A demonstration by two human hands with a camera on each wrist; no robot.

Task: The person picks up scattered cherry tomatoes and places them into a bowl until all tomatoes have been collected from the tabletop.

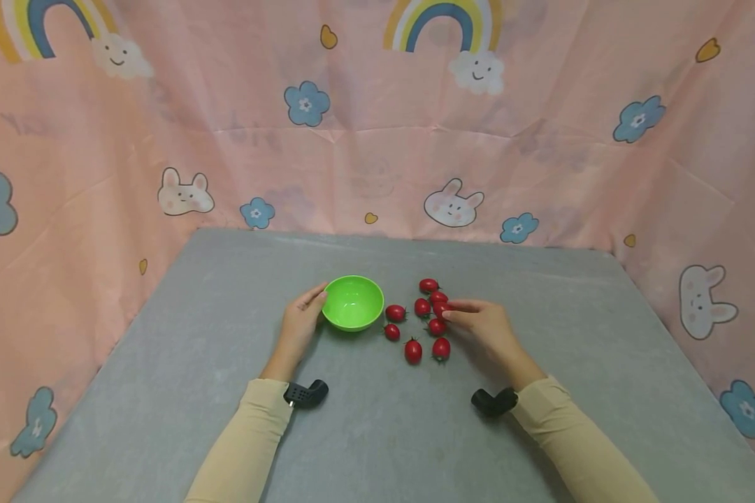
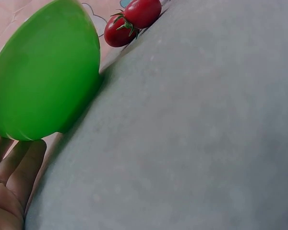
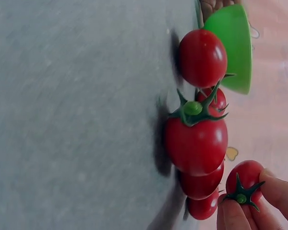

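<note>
A bright green bowl stands on the table, and my left hand rests against its left side. In the left wrist view, fairly straight fingers touch the bowl's outer wall. My right hand pinches a small red cherry tomato between thumb and fingers. In the right wrist view its green stem end faces the camera, and it is raised off the table. Several other cherry tomatoes lie loose between the bowl and my right hand, among them one nearest the bowl and one at the front.
The grey table stretches around the bowl and tomatoes. A pink curtain printed with rainbows, rabbits and flowers hangs behind it and at both sides. Dark wrist-worn devices sit on my left and right wrists.
</note>
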